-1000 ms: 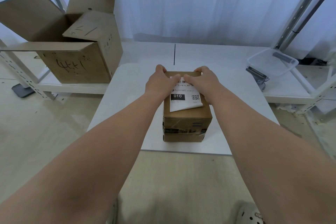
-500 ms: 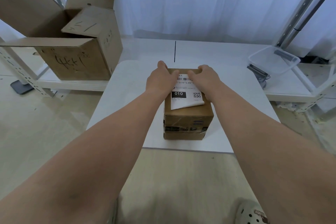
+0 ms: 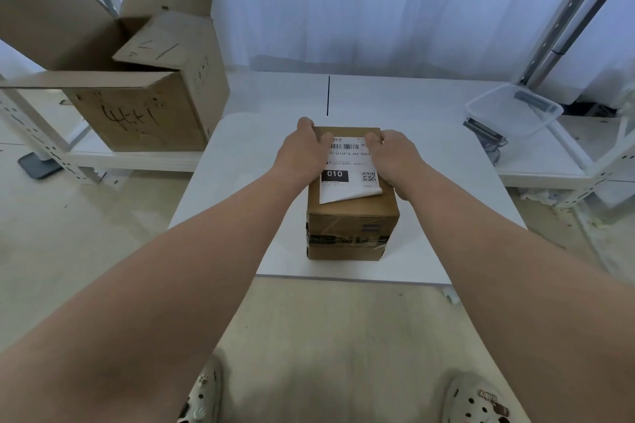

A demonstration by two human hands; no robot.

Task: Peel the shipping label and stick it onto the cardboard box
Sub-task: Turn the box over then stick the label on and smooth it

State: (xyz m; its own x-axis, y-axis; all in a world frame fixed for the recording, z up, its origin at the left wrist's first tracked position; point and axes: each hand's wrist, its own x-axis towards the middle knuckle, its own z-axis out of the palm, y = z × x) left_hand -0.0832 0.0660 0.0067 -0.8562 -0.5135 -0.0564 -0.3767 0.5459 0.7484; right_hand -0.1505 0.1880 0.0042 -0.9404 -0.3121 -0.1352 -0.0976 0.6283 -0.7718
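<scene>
Both hands slid farther along the box top, uncovering the barcode. The near edge of the shipping label (image 3: pixel 348 178) curls up and its far part lies flat on the cardboard box (image 3: pixel 350 227). The left hand (image 3: pixel 302 151) and right hand (image 3: pixel 395 156) press its far corners, fingers together, tips hidden. The box sits mid-table (image 3: pixel 240 182), with bare surface left and right. Open carton (image 3: pixel 137 96) far left, plastic tub (image 3: pixel 515 113) far right.
</scene>
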